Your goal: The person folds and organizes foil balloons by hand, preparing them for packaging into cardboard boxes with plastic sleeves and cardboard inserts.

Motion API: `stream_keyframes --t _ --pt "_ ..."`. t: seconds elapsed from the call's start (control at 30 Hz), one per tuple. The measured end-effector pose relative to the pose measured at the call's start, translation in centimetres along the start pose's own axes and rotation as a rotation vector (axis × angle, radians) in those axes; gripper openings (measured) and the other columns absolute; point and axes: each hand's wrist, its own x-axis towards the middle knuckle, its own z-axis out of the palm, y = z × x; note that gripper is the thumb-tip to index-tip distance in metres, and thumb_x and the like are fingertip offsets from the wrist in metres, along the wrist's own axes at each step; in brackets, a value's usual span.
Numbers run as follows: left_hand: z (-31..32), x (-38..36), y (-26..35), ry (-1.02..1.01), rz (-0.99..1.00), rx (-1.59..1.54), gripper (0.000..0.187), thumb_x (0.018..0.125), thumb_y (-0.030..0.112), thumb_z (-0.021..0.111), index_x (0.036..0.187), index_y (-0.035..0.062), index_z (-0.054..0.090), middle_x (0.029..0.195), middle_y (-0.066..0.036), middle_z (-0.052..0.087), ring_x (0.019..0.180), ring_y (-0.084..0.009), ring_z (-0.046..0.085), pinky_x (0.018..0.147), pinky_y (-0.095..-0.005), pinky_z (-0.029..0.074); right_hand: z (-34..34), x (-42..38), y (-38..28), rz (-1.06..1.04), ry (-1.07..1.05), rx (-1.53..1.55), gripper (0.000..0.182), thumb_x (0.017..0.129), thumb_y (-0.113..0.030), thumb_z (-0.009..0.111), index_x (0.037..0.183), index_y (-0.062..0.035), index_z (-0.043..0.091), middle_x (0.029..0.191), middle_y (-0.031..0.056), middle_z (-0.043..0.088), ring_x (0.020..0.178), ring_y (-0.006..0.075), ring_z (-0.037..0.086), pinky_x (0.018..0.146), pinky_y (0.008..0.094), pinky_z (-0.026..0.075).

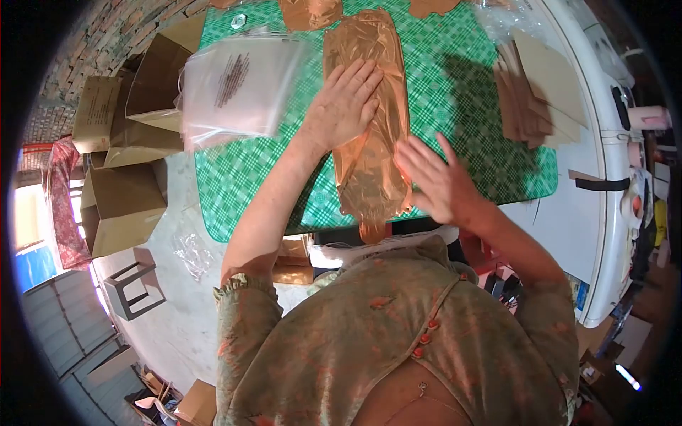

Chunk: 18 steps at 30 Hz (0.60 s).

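A long, crumpled, shiny copper-coloured foil piece (373, 167) lies flat on the green checked tabletop (234, 177), its narrow near end hanging over the front edge. Across its upper half rests my left hand (344, 103), palm down with the fingers stretched out. My right hand (439, 181) is at the foil's right edge near the bottom, fingers straight and the thumb apart; neither hand grips anything. A stack of clear plastic bags (249, 89) with dark print lies to the left of the foil.
More copper-coloured foil (310, 13) lies at the table's far edge. On the right are several flat brown card pieces (547, 78), partly over a white surface (568, 213). Open cardboard boxes (128, 202) stand left of the table, with a grey stool-like frame (135, 284) on the floor.
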Motion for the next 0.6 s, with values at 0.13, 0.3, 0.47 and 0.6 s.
stream_keyframes --t 0.13,0.3,0.47,0.6 --pt "0.2 -0.1 -0.1 0.023 0.006 0.003 0.055 0.111 0.034 0.048 0.159 0.0063 0.046 0.166 -0.015 0.044 0.155 -0.0313 0.037 0.129 -0.0488 0.027 -0.5 -3.1 -2.6 -0.056 -0.02 0.109 0.078 0.097 -0.056 0.06 0.154 -0.0017 0.053 0.163 0.0142 0.049 0.158 0.0304 0.036 0.13 0.0591 0.013" --pt "0.2 -0.1 0.0 0.026 -0.006 -0.004 0.055 0.111 0.035 0.046 0.159 0.0072 0.047 0.166 -0.012 0.044 0.156 -0.0302 0.036 0.13 -0.0476 0.026 0.0 -3.0 -3.9 -0.084 0.093 0.136 0.065 0.086 -0.033 0.076 0.141 -0.0011 0.062 0.152 0.0141 0.057 0.147 0.0334 0.047 0.125 0.0569 0.03" --pt "0.4 -0.2 -0.2 0.036 -0.003 0.009 0.055 0.112 0.037 0.045 0.159 0.0081 0.047 0.166 -0.011 0.044 0.156 -0.0294 0.035 0.13 -0.0467 0.026 1.8 -0.3 -5.9 -0.109 0.297 0.124 0.05 0.081 -0.02 0.08 0.127 -0.0022 0.068 0.136 0.0137 0.063 0.131 0.0331 0.058 0.116 0.0545 0.043" --pt "0.6 -0.3 -0.2 0.033 -0.011 0.019 0.056 0.111 0.037 0.045 0.159 0.0085 0.046 0.167 -0.011 0.043 0.157 -0.0286 0.034 0.13 -0.046 0.025 2.8 1.1 -6.8 -0.113 0.396 0.15 0.038 0.082 -0.013 0.077 0.118 -0.006 0.072 0.126 0.0087 0.066 0.123 0.0283 0.061 0.109 0.051 0.047"
